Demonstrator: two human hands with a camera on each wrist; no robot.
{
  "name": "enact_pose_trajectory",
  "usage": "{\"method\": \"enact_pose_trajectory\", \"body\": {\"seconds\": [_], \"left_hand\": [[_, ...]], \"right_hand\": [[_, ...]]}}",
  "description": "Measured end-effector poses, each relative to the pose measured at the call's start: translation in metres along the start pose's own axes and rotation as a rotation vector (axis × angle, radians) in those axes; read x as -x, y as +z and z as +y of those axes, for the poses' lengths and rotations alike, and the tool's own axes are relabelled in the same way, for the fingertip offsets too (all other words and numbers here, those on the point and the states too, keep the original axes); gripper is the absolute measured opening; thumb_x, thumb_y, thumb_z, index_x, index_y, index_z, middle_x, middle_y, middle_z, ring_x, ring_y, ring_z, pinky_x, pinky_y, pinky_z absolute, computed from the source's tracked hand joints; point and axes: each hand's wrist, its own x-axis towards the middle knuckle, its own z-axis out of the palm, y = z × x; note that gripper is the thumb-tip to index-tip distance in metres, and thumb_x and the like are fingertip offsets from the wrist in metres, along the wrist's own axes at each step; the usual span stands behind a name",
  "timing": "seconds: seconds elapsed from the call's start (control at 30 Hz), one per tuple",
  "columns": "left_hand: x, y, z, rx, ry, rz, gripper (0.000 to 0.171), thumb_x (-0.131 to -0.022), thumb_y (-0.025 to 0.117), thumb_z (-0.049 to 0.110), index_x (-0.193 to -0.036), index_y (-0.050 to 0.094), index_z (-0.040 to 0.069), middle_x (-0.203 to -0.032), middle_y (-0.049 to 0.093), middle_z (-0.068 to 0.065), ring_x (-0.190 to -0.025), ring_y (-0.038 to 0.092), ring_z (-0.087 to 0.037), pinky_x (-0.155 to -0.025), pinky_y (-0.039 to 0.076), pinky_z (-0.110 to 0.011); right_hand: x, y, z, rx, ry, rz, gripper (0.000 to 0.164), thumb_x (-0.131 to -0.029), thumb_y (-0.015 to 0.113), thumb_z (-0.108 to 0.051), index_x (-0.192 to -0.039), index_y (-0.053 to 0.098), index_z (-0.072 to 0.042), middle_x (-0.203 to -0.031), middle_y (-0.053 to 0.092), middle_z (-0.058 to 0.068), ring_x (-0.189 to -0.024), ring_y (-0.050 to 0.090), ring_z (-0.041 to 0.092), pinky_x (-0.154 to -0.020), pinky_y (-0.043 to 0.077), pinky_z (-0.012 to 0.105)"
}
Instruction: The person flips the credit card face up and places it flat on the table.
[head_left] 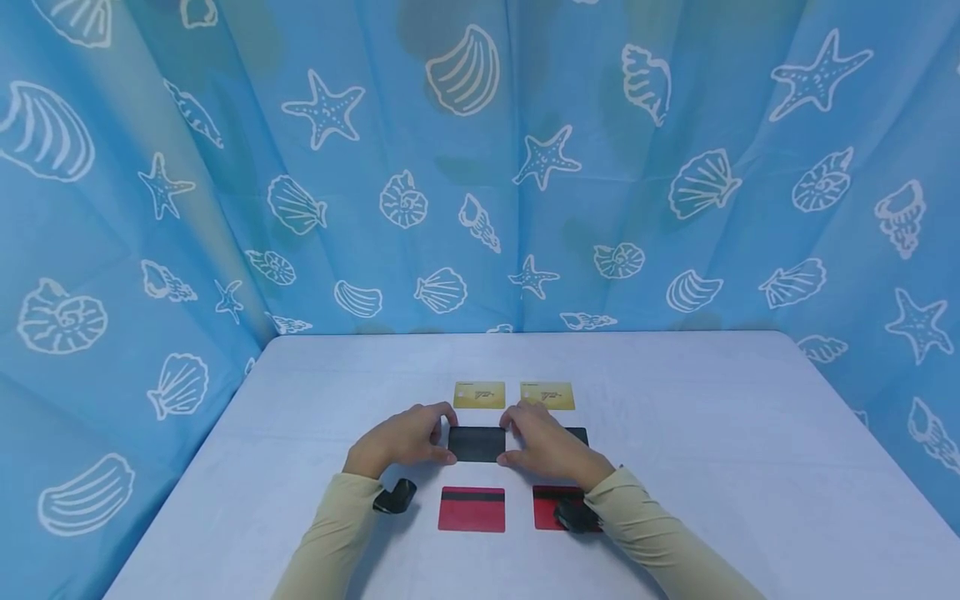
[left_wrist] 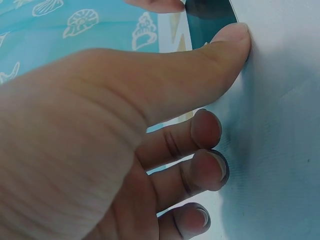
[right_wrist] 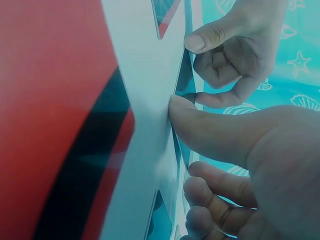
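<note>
A black card lies at the middle of the white table, its long side across. My left hand holds its left end, thumb at the near corner and index finger at the far corner. At its right end, my right hand does the same with thumb and index finger. In the left wrist view, the left thumb touches the edge of the dark card. The right wrist view has both thumbs along the card. A second black card is mostly hidden behind the right hand.
Two gold cards lie in a row beyond the hands. Nearer are a red card with a black stripe and another red card, partly covered by the right wrist camera. A blue shell-patterned curtain hangs behind the table.
</note>
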Motion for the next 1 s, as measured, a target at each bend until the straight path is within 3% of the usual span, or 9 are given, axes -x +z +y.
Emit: {"method": "enact_pose_trajectory", "body": {"seconds": [0.37,1.0], "left_hand": [[-0.0008,0.0,-0.0018,0.001,0.016,0.003,0.05,-0.082,0.089,0.023,-0.122,0.06,0.016,-0.084,0.057,-0.002,-0.076,0.054,-0.016,-0.069,0.046,-0.031],[-0.0019,0.0004,-0.0023,-0.021,-0.01,0.002,0.05,-0.082,0.089,0.026,-0.123,0.062,0.017,-0.085,0.058,-0.002,-0.077,0.054,-0.016,-0.068,0.046,-0.03]], "right_hand": [[-0.0003,0.0003,-0.0026,0.074,0.022,0.0,0.051,-0.081,0.089,-0.028,-0.123,0.067,-0.007,-0.102,0.061,0.001,-0.1,0.051,0.016,-0.088,0.051,0.038],[0.0004,0.0008,-0.0035,0.046,0.031,-0.016,0.058,-0.08,0.09,-0.029,-0.127,0.063,-0.009,-0.103,0.059,0.0,-0.1,0.051,0.016,-0.089,0.051,0.037]]}}
